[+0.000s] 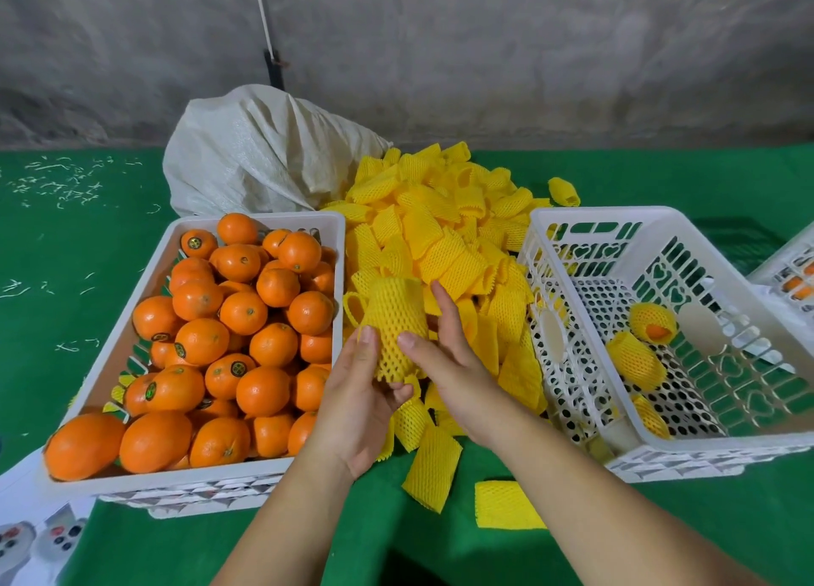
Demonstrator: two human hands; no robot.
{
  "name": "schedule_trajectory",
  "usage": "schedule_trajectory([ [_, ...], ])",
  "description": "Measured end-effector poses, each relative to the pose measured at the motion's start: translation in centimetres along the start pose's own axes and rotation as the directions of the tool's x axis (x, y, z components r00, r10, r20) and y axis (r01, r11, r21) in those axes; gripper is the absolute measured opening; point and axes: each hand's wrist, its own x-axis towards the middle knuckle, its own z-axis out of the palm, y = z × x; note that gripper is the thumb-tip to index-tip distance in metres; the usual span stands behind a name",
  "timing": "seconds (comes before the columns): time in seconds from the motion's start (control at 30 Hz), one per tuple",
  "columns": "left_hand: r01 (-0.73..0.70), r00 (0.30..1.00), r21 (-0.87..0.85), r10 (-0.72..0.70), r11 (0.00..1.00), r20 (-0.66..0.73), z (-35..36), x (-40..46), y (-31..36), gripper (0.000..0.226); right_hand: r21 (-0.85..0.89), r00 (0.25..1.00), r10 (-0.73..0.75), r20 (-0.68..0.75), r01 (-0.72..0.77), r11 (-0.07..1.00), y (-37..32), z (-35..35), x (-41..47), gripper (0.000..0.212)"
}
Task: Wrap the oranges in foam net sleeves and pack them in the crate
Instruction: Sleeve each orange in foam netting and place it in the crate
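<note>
A white crate (145,277) on the left is heaped with bare oranges (246,312). A pile of yellow foam net sleeves (445,233) lies in the middle of the green table. My left hand (361,392) and my right hand (445,356) together hold one yellow sleeve (396,321) upright between the crate and the pile; the sleeve bulges, but no orange shows through it. The white crate on the right (616,229) holds three wrapped oranges, one (652,323) with orange peel showing at its open end.
A pale woven sack (260,154) lies behind the left crate. Loose flat sleeves (506,504) lie near the table's front edge. Part of another white crate (788,268) shows at the far right. A grey wall stands behind the table.
</note>
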Motion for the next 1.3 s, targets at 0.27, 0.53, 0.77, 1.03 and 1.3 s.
schedule_trajectory([
  [0.27, -0.196, 0.969, 0.702, 0.243, 0.685, 0.033, -0.7, 0.4, 0.7, 0.079, 0.316, 0.982, 0.104, -0.156, -0.05, 0.948, -0.2, -0.5, 0.3, 0.099],
  [0.53, 0.073, 0.892, 0.994, 0.451, -0.083, -0.028, -9.6, 3.6, 2.9, 0.06, 0.605, 0.943, 0.271, -0.191, -0.104, 0.789, -0.3, -5.4, 0.6, 0.09],
  [0.77, 0.174, 0.908, 0.934, 0.418, -0.312, -0.03, -9.8, 4.2, 3.1, 0.081, 0.666, 0.856, 0.317, -0.408, 0.042, 0.745, -1.6, -15.1, 0.0, 0.078],
  [1.03, 0.273, 0.944, 0.825, 0.303, -0.496, -0.13, -12.2, 2.1, 3.2, 0.067, 0.477, 0.474, 0.52, -0.711, -0.219, 0.851, 1.3, -24.2, -1.3, 0.114],
  [1.3, 0.277, 0.948, 0.878, 0.259, -0.391, -0.184, -13.9, 0.8, 4.1, 0.068, 0.322, 0.463, 0.518, -0.719, -0.438, 0.839, 7.5, -24.8, -1.4, 0.117],
])
